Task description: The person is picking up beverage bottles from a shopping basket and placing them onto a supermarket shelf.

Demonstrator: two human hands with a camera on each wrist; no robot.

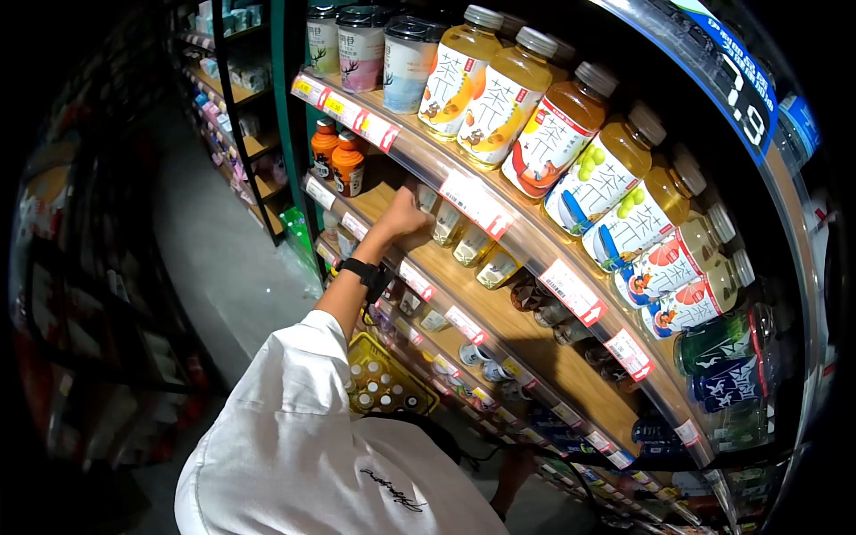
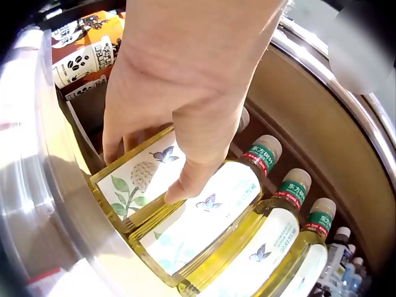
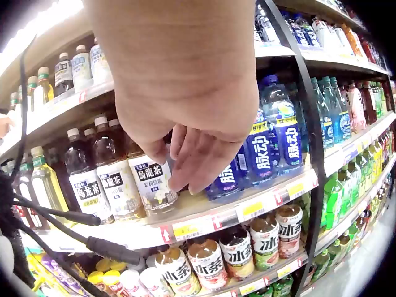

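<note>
My left hand reaches into the second shelf, beneath the row of large tea bottles. In the left wrist view the left hand grips a yellow tea bottle with a white flower label, thumb on its near side and fingers over the far side. Similar bottles stand right beside it. The right hand hangs loosely with bent, relaxed fingers in front of the oolong tea bottles and blue bottles in the right wrist view; nothing is seen in it.
Orange bottles stand left of the left hand. Large tea bottles line the shelf above, whose edge juts over the hand. A yellow basket with several bottles is below. Black cables hang near the right hand.
</note>
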